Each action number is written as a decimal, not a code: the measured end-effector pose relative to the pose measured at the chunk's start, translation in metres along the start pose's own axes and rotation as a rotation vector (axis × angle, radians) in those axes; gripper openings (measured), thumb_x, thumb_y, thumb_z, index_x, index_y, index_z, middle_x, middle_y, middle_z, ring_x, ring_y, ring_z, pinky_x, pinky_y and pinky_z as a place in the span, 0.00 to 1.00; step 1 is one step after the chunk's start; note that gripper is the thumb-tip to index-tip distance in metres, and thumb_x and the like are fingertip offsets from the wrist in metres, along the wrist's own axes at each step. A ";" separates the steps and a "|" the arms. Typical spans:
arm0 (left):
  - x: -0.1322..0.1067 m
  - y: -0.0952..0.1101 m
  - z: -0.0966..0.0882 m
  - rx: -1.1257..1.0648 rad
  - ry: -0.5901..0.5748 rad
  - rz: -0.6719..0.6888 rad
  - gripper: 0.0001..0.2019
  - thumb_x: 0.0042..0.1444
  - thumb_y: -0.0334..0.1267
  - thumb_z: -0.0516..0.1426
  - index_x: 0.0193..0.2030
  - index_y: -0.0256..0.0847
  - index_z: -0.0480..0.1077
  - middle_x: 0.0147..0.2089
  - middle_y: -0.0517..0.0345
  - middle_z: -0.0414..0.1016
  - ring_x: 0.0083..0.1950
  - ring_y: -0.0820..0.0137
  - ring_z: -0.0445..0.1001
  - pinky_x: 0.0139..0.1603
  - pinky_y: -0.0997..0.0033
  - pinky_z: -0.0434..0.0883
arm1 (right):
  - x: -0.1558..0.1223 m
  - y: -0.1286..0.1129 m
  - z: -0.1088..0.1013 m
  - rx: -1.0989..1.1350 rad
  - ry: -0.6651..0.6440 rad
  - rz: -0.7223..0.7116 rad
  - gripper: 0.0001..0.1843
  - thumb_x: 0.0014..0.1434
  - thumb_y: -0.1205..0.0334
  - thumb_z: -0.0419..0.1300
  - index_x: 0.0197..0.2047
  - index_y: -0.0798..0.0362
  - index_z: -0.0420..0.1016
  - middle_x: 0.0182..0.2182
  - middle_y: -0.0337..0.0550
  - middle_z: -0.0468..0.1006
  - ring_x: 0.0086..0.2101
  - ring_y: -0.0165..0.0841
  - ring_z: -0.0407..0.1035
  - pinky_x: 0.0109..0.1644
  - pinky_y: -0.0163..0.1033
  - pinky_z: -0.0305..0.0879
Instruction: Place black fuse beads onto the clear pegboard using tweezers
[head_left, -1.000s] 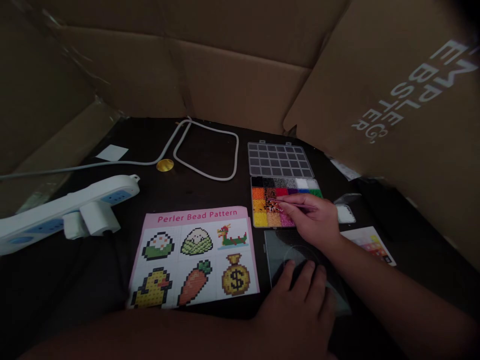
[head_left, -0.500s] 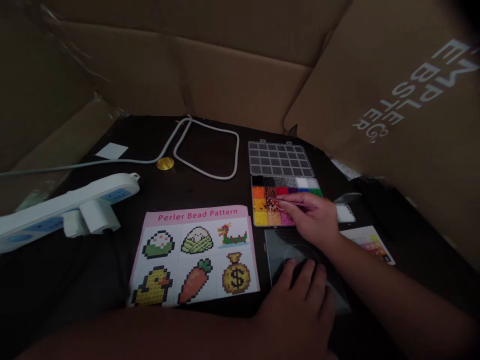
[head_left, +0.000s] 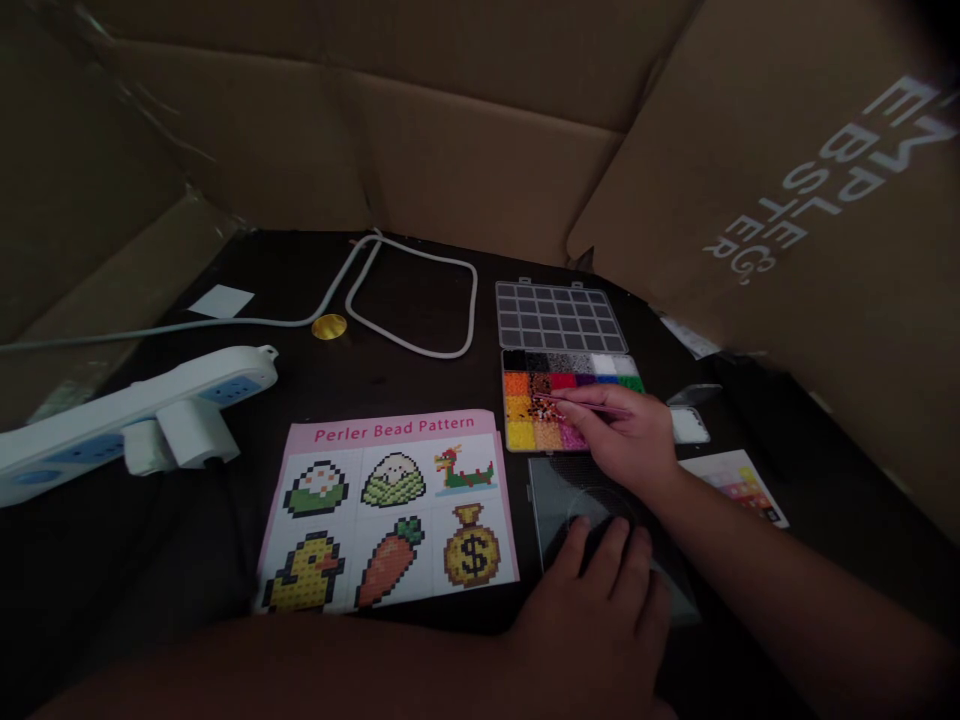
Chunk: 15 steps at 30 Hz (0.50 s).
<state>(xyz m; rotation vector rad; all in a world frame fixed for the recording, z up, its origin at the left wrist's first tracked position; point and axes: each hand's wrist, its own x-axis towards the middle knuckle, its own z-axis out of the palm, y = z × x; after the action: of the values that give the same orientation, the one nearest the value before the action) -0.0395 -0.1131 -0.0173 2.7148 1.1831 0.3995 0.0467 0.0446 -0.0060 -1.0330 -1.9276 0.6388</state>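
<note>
My right hand (head_left: 630,435) pinches thin tweezers (head_left: 581,403) whose tip rests in the brown compartment of an open bead box (head_left: 559,395) filled with coloured beads. Its clear lid (head_left: 559,318) lies open behind. My left hand (head_left: 604,610) lies flat, fingers apart, on a transparent pegboard (head_left: 551,500) in front of the box. A pink "Perler Bead Pattern" sheet (head_left: 390,510) with several pixel pictures lies to the left of the pegboard.
A white power strip (head_left: 127,420) with a plug sits at the left, its cable (head_left: 412,300) looping across the dark table. A gold disc (head_left: 330,326), a white paper scrap (head_left: 221,300) and a small colour card (head_left: 742,485) lie about. Cardboard walls (head_left: 480,170) surround the table.
</note>
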 end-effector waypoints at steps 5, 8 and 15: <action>0.000 0.000 0.001 0.004 0.015 0.002 0.35 0.62 0.62 0.50 0.64 0.35 0.64 0.70 0.36 0.57 0.71 0.48 0.54 0.65 0.45 0.47 | 0.000 0.001 0.000 0.022 0.006 0.009 0.05 0.57 0.62 0.66 0.37 0.49 0.84 0.34 0.39 0.85 0.34 0.32 0.81 0.41 0.35 0.78; 0.000 0.000 0.002 0.001 0.018 -0.002 0.35 0.62 0.62 0.50 0.64 0.35 0.64 0.70 0.36 0.57 0.71 0.48 0.54 0.66 0.45 0.46 | 0.000 0.001 0.000 0.017 0.007 0.019 0.05 0.58 0.62 0.66 0.38 0.49 0.84 0.34 0.39 0.85 0.35 0.32 0.81 0.41 0.35 0.78; 0.000 0.000 0.001 -0.004 0.009 0.003 0.35 0.61 0.63 0.51 0.64 0.34 0.64 0.70 0.35 0.57 0.71 0.47 0.54 0.66 0.44 0.46 | -0.001 0.001 -0.001 0.033 0.007 0.008 0.05 0.58 0.63 0.66 0.38 0.49 0.84 0.35 0.39 0.85 0.35 0.31 0.81 0.42 0.35 0.78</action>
<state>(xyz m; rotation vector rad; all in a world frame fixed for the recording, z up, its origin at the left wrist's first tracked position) -0.0389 -0.1128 -0.0182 2.7142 1.1800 0.4151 0.0478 0.0441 -0.0067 -1.0218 -1.9013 0.6682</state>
